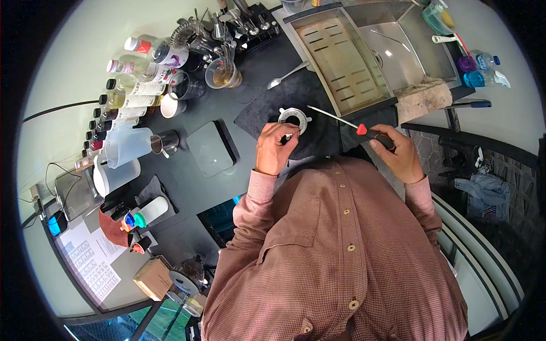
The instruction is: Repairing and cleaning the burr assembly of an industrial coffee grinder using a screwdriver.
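Observation:
Pinched together, the fingers of my left hand [273, 149] grip the near edge of a round silver metal ring [295, 112] with small lugs on its rim and a dark centre. It looks like a portafilter head; any handle is hidden by my hand. Underneath lies a black cloth [259, 111] on the counter. My right hand [399, 152] is wrapped round the dark handle of a screwdriver [341, 119] with a red collar. Its thin shaft points left, and the tip is just past the ring's right side, apart from it. A spoon [287, 76] rests beyond the ring.
A slotted drip tray [341, 62] and a metal sink [392, 54] are at the far right, with a brown cloth [424, 100] on the sink's near edge. Left of my hands sits a flat grey scale [210, 149]. Syrup bottles [133, 88] and pitchers [128, 146] line the left wall.

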A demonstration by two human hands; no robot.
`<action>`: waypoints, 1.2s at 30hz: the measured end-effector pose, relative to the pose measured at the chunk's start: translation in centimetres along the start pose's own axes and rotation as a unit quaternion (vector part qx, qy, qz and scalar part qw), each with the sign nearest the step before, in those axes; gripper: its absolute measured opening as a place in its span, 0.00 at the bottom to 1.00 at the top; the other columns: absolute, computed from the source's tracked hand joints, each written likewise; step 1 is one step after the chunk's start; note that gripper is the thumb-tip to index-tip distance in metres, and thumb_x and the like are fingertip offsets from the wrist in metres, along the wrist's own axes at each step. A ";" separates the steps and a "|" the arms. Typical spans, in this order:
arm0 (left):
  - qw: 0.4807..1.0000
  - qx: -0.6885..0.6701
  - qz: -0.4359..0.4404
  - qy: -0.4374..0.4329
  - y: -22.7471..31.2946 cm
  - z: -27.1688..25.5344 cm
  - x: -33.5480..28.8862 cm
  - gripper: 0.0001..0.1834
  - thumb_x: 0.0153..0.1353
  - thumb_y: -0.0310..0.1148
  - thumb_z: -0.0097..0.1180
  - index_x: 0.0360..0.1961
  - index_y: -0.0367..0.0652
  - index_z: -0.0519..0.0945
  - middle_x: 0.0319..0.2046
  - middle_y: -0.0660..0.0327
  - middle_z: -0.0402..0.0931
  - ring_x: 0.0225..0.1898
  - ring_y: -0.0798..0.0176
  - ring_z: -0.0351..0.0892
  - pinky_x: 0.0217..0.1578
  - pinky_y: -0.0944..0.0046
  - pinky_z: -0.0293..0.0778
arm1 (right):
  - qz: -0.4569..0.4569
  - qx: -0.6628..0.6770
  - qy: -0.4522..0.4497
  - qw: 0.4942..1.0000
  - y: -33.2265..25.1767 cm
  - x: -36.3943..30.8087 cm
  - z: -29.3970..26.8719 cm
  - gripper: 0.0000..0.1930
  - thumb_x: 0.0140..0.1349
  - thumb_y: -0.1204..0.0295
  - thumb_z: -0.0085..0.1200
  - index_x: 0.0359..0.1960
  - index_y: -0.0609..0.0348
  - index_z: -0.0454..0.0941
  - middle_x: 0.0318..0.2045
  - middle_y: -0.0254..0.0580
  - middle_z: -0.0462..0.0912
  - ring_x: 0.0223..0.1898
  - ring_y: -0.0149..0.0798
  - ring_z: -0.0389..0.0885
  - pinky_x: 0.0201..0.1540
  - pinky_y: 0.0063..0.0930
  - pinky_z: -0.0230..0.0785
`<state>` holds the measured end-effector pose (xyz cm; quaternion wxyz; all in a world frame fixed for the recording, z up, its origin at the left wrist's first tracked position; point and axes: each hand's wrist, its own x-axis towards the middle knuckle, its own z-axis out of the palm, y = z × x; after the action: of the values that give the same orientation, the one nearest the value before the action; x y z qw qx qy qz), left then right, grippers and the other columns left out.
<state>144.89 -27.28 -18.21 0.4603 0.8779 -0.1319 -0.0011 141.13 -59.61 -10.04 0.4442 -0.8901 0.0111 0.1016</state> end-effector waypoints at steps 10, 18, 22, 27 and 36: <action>1.000 -0.002 -0.016 0.004 0.1 0.0 0.2 0.05 0.57 0.24 0.68 0.36 0.41 0.87 0.39 0.59 0.89 0.44 0.55 0.85 0.51 0.58 0.76 | -0.009 -0.010 0.013 1.000 -0.1 -0.5 0.1 0.16 0.66 0.66 0.66 0.52 0.59 0.82 0.35 0.46 0.87 0.35 0.36 0.86 0.38 0.28 0.75; 0.996 0.072 0.032 -0.046 1.2 -0.9 0.7 0.06 0.57 0.25 0.67 0.37 0.41 0.87 0.41 0.60 0.89 0.45 0.53 0.84 0.51 0.57 0.77 | -0.025 0.002 0.026 0.999 0.4 -0.9 0.4 0.16 0.66 0.66 0.66 0.52 0.59 0.82 0.35 0.46 0.86 0.34 0.37 0.86 0.37 0.28 0.75; 0.991 0.103 0.067 -0.046 1.3 -1.0 0.8 0.08 0.57 0.25 0.67 0.39 0.41 0.87 0.42 0.60 0.88 0.46 0.52 0.84 0.51 0.57 0.78 | -0.025 -0.008 0.025 0.999 0.2 -0.9 0.3 0.16 0.65 0.66 0.66 0.52 0.59 0.82 0.35 0.46 0.86 0.34 0.38 0.87 0.37 0.29 0.75; 0.990 0.103 0.093 -0.025 1.0 -0.7 0.2 0.09 0.57 0.25 0.68 0.39 0.40 0.87 0.41 0.60 0.88 0.46 0.52 0.84 0.51 0.57 0.78 | -0.010 -0.012 0.014 1.000 -0.1 -1.0 0.2 0.17 0.65 0.67 0.66 0.53 0.59 0.82 0.36 0.48 0.86 0.35 0.41 0.87 0.39 0.30 0.76; 1.000 -0.003 -0.016 0.009 0.4 0.3 -0.3 0.10 0.57 0.25 0.70 0.41 0.41 0.86 0.44 0.58 0.86 0.46 0.52 0.82 0.48 0.56 0.78 | -0.040 -0.054 -0.047 0.997 -3.6 -0.5 -0.7 0.18 0.63 0.69 0.67 0.53 0.59 0.82 0.37 0.47 0.84 0.37 0.44 0.85 0.41 0.33 0.75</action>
<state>144.47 -27.68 -18.07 0.4643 0.8783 -0.1141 -0.0006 141.20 -57.96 -6.68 0.3996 -0.9066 -0.0506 0.1256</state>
